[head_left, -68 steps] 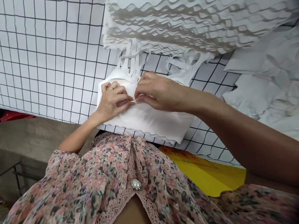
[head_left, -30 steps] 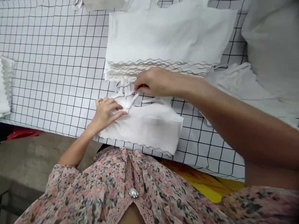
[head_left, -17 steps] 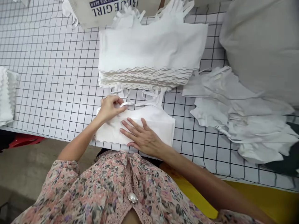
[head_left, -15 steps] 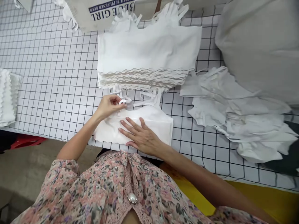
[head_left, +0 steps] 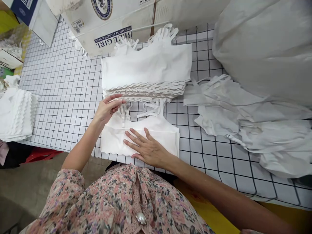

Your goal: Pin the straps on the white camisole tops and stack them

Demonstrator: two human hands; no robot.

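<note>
A white camisole-like top lies flat near the table's front edge, its thin straps pointing away from me. My right hand rests flat on the fabric, fingers spread. At the top's upper left, my left hand has thumb and fingertips drawn close together at the end of a white strap; its grip is partly hidden by the fingers. The other strap lies in loops on the right side. Just beyond is a neat stack of similar white tops with wavy hems.
Loose white garments are heaped on the right, beside a large pale bag. A cardboard box stands at the back. Another white stack sits at far left on the checked tablecloth.
My left hand has lifted away and to the left, drawing back from the strap loop. My right hand remains flat on the top. The view has shifted, showing more of the box.
</note>
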